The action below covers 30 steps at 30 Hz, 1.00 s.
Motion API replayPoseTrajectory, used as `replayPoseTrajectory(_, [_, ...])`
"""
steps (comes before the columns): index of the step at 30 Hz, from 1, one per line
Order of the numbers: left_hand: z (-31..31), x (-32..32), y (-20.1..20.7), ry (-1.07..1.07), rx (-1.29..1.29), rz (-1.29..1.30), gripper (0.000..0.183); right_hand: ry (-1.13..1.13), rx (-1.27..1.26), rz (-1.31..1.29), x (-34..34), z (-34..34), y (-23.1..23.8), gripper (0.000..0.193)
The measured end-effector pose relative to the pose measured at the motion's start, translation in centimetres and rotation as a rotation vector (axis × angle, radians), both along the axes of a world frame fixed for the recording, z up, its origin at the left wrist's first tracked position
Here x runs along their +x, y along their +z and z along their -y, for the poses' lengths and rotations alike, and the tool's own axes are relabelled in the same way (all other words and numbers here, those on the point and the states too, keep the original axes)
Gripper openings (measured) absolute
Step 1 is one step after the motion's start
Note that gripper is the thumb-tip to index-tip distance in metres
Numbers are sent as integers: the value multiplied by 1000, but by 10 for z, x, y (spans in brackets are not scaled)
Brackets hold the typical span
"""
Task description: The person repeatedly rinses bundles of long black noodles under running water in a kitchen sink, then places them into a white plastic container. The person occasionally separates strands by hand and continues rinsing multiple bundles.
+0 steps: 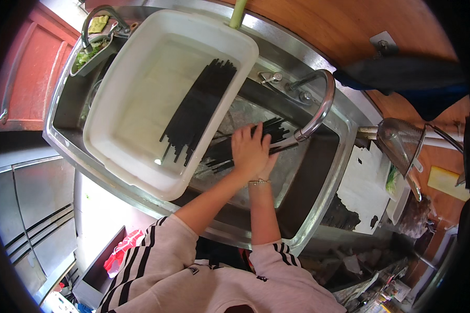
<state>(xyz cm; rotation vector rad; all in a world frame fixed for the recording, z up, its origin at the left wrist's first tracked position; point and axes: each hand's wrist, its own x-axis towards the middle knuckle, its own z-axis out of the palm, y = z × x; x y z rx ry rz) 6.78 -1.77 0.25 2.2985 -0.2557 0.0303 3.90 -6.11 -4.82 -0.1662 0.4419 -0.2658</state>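
A bundle of thin black chopsticks lies slantwise between my hands, over the right sink basin. My left hand covers the bundle from above, its fingers laid across the sticks. Underneath, my right hand grips the same bundle and is partly hidden by the left. The curved faucet ends just right of my hands, and a pale streak like running water reaches from its spout to them. Many more black chopsticks lie side by side in shallow cloudy water in a big white tub.
The tub rests across the left part of the metal sink. A second faucet and a small strainer with green scraps are at far left. To the right hang a mesh strainer and dark cloth. A yellow cloth is beyond.
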Motion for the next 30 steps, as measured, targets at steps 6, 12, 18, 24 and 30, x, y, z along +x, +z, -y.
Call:
replayPoseTrajectory(6, [-9,20,-15,58,256,-11,27,61,106,-110,10,-5,9,56])
replayPoseTrajectory(12, [-16,14,-40,99,-228,-461,31,210,-333,-407,20,-11,18,31])
replayPoseTrajectory(18, [-40,31,-61,-28,-131,-243,32,290,-1062,-647,61,12,-1,31])
replayPoseTrajectory(24, [-54,36,-82,-207,127,-305,26,232,-1496,-696,52,24,15,35])
replayPoseTrajectory(30, [-69,17,-130,-318,654,197,21,489,-1473,-566,62,29,46,37])
